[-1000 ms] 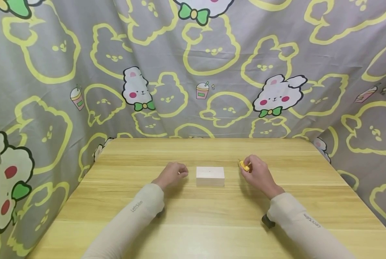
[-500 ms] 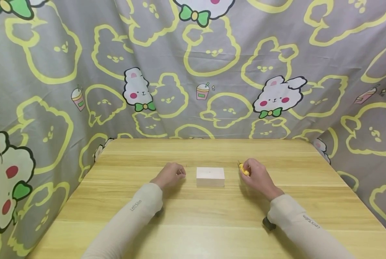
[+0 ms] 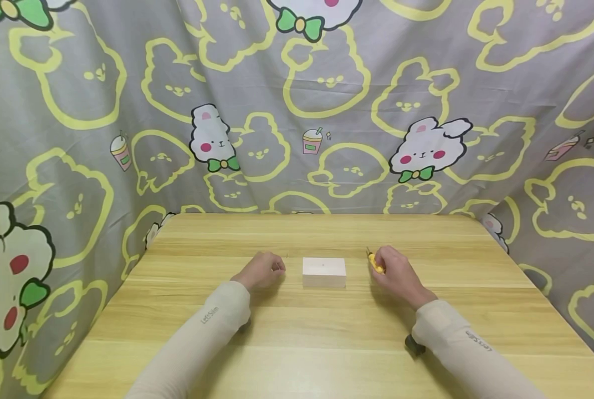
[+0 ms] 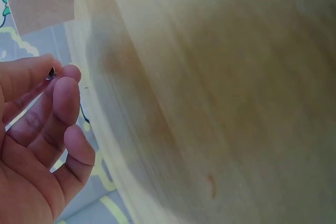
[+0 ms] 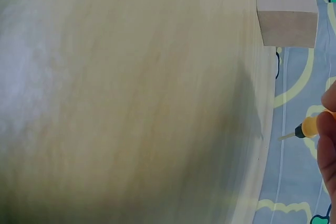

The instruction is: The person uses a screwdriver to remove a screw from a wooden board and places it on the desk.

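A pale wooden block [image 3: 324, 272] with a small dark spot on its top sits on the table between my hands. To its left, my left hand [image 3: 262, 270] pinches a tiny shiny metal piece, apparently a screw [image 4: 51, 73], between thumb and forefinger; most of it is hidden by the fingertips. On the block's right side, my right hand [image 3: 398, 272] grips a yellow screwdriver [image 3: 375, 262]. Its black collar and thin metal shaft stick out past the fingers in the right wrist view, while much of the handle is covered. Neither hand touches the block.
The wood-grain table [image 3: 307, 338] spreads out under both arms. A grey curtain [image 3: 297, 122] with yellow outlines and cartoon rabbits hangs along the back and both sides.
The screwdriver has turned in my right hand, its tip pointing more away from me, and that hand has come slightly nearer. My left hand has drawn a little leftward from the block.
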Tool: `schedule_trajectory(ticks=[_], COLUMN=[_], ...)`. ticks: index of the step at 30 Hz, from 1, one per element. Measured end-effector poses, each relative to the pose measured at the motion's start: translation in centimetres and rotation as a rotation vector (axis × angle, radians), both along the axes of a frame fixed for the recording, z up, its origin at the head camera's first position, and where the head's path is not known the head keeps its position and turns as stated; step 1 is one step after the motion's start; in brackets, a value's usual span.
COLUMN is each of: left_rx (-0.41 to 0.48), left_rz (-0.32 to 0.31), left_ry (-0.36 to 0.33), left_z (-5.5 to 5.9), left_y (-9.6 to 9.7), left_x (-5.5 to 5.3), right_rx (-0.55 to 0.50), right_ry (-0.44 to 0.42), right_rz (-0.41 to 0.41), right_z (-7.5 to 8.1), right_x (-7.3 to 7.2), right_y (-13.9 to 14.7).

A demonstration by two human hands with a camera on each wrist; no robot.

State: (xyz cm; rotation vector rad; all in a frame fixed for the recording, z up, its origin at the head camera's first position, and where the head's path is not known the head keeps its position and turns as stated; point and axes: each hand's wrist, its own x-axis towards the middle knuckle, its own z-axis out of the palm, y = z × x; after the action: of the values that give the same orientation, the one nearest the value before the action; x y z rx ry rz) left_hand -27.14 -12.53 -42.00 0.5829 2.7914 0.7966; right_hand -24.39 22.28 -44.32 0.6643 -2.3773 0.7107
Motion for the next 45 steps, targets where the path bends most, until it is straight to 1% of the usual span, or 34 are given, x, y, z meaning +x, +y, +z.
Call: schedule_trajectory(ticks=[3, 10, 12, 15, 19, 22, 28, 33, 39, 45], left_rx=[-0.008, -0.041, -0.043, -0.043, -0.046, -0.05, -0.048, -0.049, -0.058, -0.064], left_rz=[0.002, 0.008, 0.009, 0.009, 0.007, 0.0, -0.01, -0.02, -0.03, -0.035], left_ry=[-0.005, 0.017, 0.018, 0.011, -0.001, -0.004, -0.011, -0.01, -0.02, -0.04], left_z=[-0.04, -0.53, -0.58, -0.62, -0.64, -0.67, -0.77, -0.61, -0.27, -0.4], left_y=[-0.02, -0.15, -0.19, -0.22, -0.11, -0.03, 0.07, 0.13, 0.13, 0.04], left_x=[-0.01, -0.14, -0.1, -0.07, -0.06, -0.11, -0.19, -0.05, 0.06, 0.01], right_rx=[0.008, 0.023, 0.029, 0.043, 0.059, 0.068, 0.088, 0.078, 0.101, 0.134], right_ry=[-0.025, -0.047, -0.046, -0.019, 0.005, -0.017, -0.096, -0.176, -0.318, -0.531], right_rz=[-0.006, 0.002, 0.011, 0.02, 0.008, -0.012, -0.084, -0.14, -0.204, -0.2], right_z=[-0.11, -0.33, -0.38, -0.42, -0.48, -0.48, -0.37, -0.3, -0.23, -0.02], right_x=[-0.02, -0.03, -0.06, -0.16, -0.23, -0.22, 0.03, 0.11, -0.01, 0.2], right_y=[0.02, 0.15, 0.24, 0.38, 0.52, 0.54, 0.55, 0.6, 0.81, 0.88])
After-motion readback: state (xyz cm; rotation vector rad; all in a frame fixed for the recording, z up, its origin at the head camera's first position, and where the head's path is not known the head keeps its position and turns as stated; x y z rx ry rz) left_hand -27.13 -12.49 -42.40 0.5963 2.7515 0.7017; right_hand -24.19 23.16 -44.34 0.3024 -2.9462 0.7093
